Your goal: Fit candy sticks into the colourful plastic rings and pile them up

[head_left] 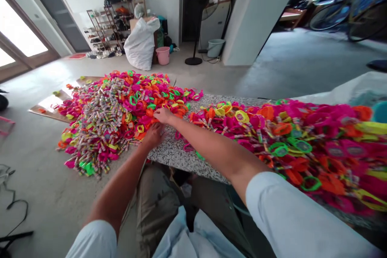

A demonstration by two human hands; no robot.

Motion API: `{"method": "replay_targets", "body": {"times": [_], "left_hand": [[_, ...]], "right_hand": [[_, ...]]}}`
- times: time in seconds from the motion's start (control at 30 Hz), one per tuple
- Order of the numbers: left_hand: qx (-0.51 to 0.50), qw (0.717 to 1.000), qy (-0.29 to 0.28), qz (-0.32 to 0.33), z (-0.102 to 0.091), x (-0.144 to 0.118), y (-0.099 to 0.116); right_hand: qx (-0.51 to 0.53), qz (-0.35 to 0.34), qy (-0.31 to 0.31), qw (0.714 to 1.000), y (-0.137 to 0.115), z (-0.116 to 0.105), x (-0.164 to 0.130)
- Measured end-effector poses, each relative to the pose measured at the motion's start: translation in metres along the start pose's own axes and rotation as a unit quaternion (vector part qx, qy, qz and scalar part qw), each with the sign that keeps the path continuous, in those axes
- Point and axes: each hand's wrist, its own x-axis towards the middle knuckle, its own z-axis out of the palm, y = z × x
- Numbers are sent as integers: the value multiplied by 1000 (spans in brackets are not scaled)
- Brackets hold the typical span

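Note:
A big heap of small plastic toys point(121, 109) in pink, orange, green and yellow lies on the floor and against a speckled stone slab point(178, 153). My right hand point(163, 115) reaches into the edge of this heap, fingers closed around an orange piece. My left hand point(154, 135) rests just below it, at the slab's corner, its fingers touching the pile; whether it holds anything is hidden. A second heap of the same toys point(302, 141) covers the slab to my right, beside my right forearm.
Cardboard sheets point(48, 109) lie under the far heap. At the back stand a white sack point(140, 44), a pink bucket point(163, 55), a shoe rack point(105, 28) and a standing fan point(196, 16). Bicycles point(347, 8) are at the far right. Cables point(12, 201) trail on the left floor.

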Motion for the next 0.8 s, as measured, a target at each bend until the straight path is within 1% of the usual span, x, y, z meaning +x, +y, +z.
{"method": "replay_targets", "body": {"times": [0.1, 0.17, 0.23, 0.3, 0.37, 0.47, 0.57, 0.63, 0.7, 0.73, 0.8], "left_hand": [[-58, 997, 41, -43, -18, 3, -12], [-80, 992, 67, -78, -30, 5, -16], [-95, 983, 100, -119, -42, 4, -17], [-111, 973, 128, -158, -54, -4, -15], [-115, 964, 146, -190, -67, -22, -13], [-91, 950, 172, -245, -85, -69, -10], [-37, 929, 196, -312, -98, -126, -9], [3, 921, 190, -339, -99, -156, -8], [36, 926, 160, -339, -96, -171, -8], [51, 931, 140, -332, -93, -173, -8], [71, 942, 104, -311, -86, -170, -8]], "right_hand": [[-22, 19, 32, 999, 8, -14, -20], [-28, 19, 40, 999, 16, -17, -41], [-29, 12, 35, 999, 26, -13, -64], [-29, -1, 16, 999, 37, -1, -88], [-30, -18, -15, 999, 47, 18, -109], [-41, -44, -53, 997, 55, 50, -128], [-64, -70, -67, 993, 51, 75, -131], [-78, -90, -72, 990, 41, 88, -127], [-91, -113, -81, 986, 26, 100, -122], [-98, -123, -86, 984, 18, 107, -120], [-114, -129, -96, 980, 3, 121, -118]]}}
